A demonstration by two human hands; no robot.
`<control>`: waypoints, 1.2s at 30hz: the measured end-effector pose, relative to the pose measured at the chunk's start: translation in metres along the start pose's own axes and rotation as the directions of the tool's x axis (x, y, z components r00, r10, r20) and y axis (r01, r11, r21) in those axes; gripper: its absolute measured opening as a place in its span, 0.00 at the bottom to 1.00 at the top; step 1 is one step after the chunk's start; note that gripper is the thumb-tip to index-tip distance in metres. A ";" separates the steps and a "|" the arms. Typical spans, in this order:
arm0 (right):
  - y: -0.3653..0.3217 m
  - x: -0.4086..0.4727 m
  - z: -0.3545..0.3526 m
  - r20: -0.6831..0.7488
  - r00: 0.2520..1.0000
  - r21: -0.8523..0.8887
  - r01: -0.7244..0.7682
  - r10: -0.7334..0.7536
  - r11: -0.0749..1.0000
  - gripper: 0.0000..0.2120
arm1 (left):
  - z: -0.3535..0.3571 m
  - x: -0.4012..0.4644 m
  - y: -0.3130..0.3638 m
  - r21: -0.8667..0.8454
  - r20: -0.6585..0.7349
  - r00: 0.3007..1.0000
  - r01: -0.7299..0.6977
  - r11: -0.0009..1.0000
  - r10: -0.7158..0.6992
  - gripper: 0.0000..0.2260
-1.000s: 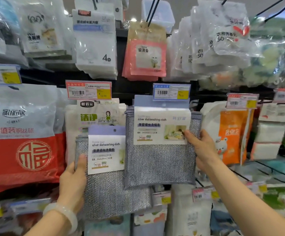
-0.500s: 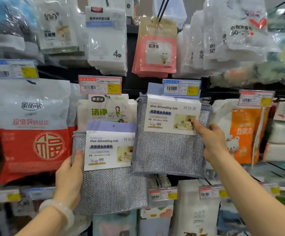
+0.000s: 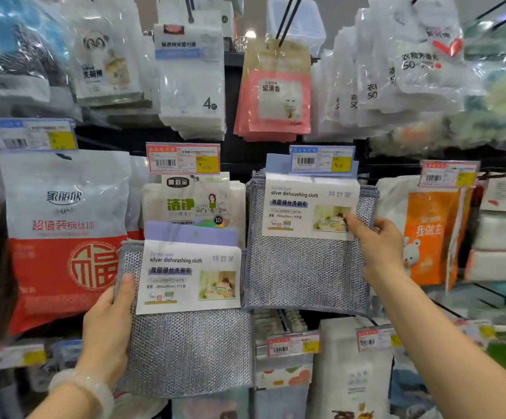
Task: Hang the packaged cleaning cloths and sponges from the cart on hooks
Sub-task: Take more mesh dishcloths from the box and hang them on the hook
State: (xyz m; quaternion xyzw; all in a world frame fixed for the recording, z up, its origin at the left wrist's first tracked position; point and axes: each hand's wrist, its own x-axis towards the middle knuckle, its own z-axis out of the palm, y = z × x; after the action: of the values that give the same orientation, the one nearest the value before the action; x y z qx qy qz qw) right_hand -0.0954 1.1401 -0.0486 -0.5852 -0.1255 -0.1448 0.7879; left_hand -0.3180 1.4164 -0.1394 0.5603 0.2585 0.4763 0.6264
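Silver cloth pack (image 3: 185, 313) lower centre, pinched at its edge by left hand (image 3: 106, 325) | hanging cloth pack (image 3: 309, 246) centre-right under blue price tag (image 3: 322, 160) | I see right hand (image 3: 375, 246) gripping its edge.

Bright, even shop light is falling from above, giving only soft shadows. White glare is shining on the plastic bags (image 3: 427, 65) high above the right hand (image 3: 375, 246). The edges are bending and blurring, while the print beside the left hand (image 3: 106, 325) is staying sharp.
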 end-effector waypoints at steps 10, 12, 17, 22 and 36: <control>-0.007 0.001 0.011 0.044 0.999 -0.110 0.005 0.000 0.994 0.17 | 0.003 0.002 0.011 0.035 0.003 0.999 -0.051 0.998 0.051 0.12; -0.004 0.000 0.008 0.016 1.000 -0.084 -0.002 0.004 0.996 0.18 | 0.006 0.002 0.015 0.040 0.002 0.997 -0.072 0.997 0.072 0.12; -0.001 -0.001 0.002 -0.010 0.997 -0.021 -0.081 0.081 0.996 0.16 | 0.012 0.001 0.024 0.057 0.035 0.993 -0.118 0.991 0.116 0.11; -0.007 0.001 0.003 -0.013 0.996 -0.041 -0.092 0.091 0.995 0.19 | 0.019 -0.007 0.027 0.117 0.082 0.983 -0.170 0.978 0.161 0.12; 0.012 -0.004 -0.013 0.007 1.000 -0.268 -0.008 0.010 0.963 0.17 | 0.021 -0.006 0.021 0.181 0.054 0.984 -0.175 0.968 0.168 0.14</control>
State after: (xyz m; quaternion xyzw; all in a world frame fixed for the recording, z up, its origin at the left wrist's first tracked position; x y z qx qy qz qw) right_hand -0.0940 1.1309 -0.0643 -0.6876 -0.1054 -0.1542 0.7016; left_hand -0.3089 1.3995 -0.1159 0.6453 0.2401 0.4919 0.5330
